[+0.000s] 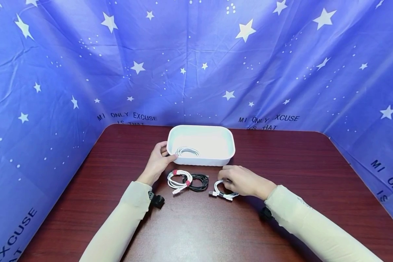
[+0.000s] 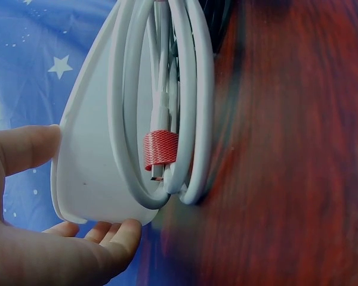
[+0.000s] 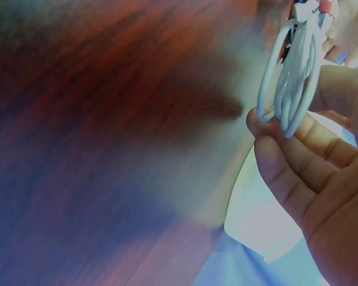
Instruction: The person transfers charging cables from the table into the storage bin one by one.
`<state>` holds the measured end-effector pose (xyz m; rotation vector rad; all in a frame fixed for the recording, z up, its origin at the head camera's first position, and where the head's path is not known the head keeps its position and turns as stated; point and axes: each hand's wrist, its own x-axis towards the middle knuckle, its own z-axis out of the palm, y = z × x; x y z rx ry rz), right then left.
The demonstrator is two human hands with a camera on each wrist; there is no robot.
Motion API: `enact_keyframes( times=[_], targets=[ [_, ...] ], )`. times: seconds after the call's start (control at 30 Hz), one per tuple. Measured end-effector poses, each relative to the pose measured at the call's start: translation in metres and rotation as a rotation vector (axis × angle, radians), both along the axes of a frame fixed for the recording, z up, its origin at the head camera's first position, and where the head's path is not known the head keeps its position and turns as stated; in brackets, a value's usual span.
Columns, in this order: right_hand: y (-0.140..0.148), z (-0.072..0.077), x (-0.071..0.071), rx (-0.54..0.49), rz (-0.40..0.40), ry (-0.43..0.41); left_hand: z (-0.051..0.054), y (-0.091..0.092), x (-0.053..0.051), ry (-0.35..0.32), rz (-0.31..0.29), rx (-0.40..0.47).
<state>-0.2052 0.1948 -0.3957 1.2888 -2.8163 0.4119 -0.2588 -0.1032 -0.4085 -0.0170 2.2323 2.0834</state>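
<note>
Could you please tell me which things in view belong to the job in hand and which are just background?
Part of the work:
white bin, held by the left hand
white cable coil, held by the right hand
pale coil inside the bin
probably the red-tied coil and black coil, in front of the bin

Just background:
table
starry curtain
black wrist devices

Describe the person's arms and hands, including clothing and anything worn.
The left sleeve and right sleeve are long and pale cream; the right bears faint markings. Each has a small black device at its end. The left hand and right hand wear no gloves.
</note>
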Motion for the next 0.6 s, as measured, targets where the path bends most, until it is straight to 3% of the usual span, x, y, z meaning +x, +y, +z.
enact_keyframes(
  times=[0.33,0.6],
  targets=[
    [-0.001,0.003,-0.002,-0.022,0.029,-0.042,0.000,0.000,0.001,0.001,0.002,0.002],
    [-0.004,0.011,-0.003,-0.045,0.026,-0.026,0.001,0.000,0.001,0.004,-0.005,0.008]
  ],
)
